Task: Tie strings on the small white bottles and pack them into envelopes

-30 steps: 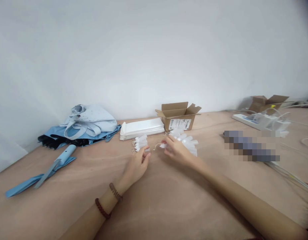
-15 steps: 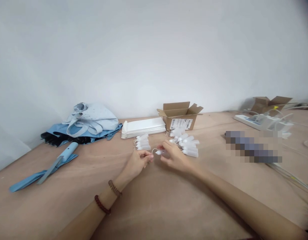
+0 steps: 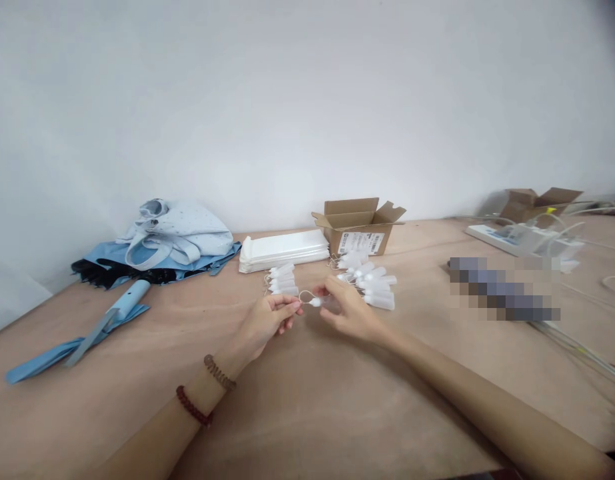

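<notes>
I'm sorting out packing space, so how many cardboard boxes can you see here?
2. One open cardboard box stands just behind the small plastic bottles; the other box is at the far right, partly hidden behind the power strip.

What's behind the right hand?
Behind the right hand lies a cluster of whitish bottles, and farther back an open cardboard box. The hand partly covers the small bottle it holds and hides the table beneath it.
</notes>
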Motion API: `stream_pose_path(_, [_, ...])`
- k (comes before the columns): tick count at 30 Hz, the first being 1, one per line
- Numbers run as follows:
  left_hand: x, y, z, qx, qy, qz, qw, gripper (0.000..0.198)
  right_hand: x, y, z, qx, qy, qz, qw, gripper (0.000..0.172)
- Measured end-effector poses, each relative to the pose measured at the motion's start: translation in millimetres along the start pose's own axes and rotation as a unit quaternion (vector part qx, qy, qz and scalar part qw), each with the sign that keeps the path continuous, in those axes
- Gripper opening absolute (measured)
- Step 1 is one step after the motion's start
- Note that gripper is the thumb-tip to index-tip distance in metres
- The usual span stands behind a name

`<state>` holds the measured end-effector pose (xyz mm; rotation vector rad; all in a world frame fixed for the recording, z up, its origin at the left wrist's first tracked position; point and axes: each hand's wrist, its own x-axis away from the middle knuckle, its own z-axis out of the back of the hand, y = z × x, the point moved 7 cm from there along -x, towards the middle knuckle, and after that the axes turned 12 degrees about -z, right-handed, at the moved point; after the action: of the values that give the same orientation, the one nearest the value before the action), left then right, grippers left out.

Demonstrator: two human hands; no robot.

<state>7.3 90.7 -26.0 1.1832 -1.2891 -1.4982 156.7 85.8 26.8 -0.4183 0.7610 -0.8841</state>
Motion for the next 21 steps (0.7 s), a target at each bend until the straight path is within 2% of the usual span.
stream_pose_path(21, [1.8, 0.4, -3.7, 0.021, -0.015, 0.003, 1.000, 0.029, -0.5, -7.6, 4.1, -0.005, -0.009, 0.015, 1.000, 0.026])
